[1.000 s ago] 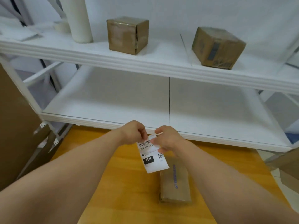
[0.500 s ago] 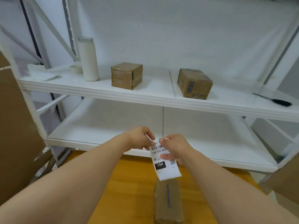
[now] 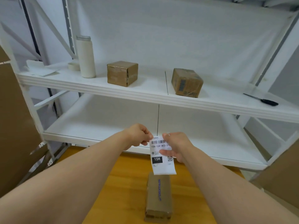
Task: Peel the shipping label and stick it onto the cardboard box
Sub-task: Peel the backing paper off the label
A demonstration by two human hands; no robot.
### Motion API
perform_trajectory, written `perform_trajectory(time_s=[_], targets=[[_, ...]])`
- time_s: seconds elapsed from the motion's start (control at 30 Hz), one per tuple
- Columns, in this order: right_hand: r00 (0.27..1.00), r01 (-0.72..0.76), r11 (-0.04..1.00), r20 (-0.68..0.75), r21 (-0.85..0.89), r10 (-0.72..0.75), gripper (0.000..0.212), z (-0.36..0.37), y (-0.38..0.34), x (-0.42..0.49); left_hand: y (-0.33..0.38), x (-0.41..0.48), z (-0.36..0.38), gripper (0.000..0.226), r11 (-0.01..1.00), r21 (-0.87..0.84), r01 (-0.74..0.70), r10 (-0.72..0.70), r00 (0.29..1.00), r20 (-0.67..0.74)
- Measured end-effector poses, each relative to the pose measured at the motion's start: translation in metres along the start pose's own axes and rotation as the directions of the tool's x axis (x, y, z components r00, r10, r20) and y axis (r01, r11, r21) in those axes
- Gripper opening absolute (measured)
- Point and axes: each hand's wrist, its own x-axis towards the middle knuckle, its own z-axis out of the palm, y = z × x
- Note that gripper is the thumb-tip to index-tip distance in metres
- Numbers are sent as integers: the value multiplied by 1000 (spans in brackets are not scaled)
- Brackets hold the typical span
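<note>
The white shelf rack [image 3: 145,97] fills most of what I see, and I place everything else by it. The wooden table [image 3: 126,183] lies in front of its lower shelf, close to me. A big sheet of cardboard [image 3: 14,126] stands at the rack's left end, and more cardboard [image 3: 281,175] leans at its right end.

On the table, in front of the rack's middle, a long cardboard box [image 3: 159,196] lies pointing away from me, with blue lettering on its top face. On the rack's upper shelf sit a square taped box [image 3: 122,73] near the middle and a second box [image 3: 186,82] to its right, turned at an angle. A tall white bottle [image 3: 85,58] stands upright at the left of that shelf.

I hold both hands up in front of the lower shelf's edge. My left hand [image 3: 137,136] is curled and pinches the top left corner of the shipping label [image 3: 161,157]. My right hand [image 3: 176,146] grips its right edge. The label hangs down above the far end of the long box, and I cannot tell if it touches it.

A dark-handled screwdriver [image 3: 262,100] lies at the upper shelf's right end, and a tape roll [image 3: 73,66] sits just left of the bottle.
</note>
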Motion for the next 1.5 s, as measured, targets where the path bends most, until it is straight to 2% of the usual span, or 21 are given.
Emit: perform_trajectory(time_s=[0.13,0.33,0.63,0.7,0.8,0.93,1.13,1.5], targets=[[1000,9,999,7,38,-10,18,-1,-3,0,-1,-2,3,17,993,-93,72,-71,997,8],[1000,1,992,31,128,-5,23,4,-7,-1,5,-8,7,26,898,-407,168,-146,986,84],[999,40,989,5,145,-41,24,4,-14,1,7,-7,1,36,842,-520,144,-112,989,94],[999,40,989,-1,145,-40,24,4,-15,1,7,-7,0,32,852,-509,128,-76,990,120],[999,47,989,-2,137,-47,25,7,-16,3,5,-3,0,15,871,-482,96,-60,994,90],[999,43,988,-12,149,-42,23,11,-18,5,2,1,-3,9,859,-503,90,-65,996,67],[1000,27,988,-15,153,-25,24,14,-17,8,1,2,-7,23,860,-491,136,-106,990,89],[999,12,989,-36,149,-7,26,15,-19,15,2,11,-13,21,879,-456,141,-104,989,104]])
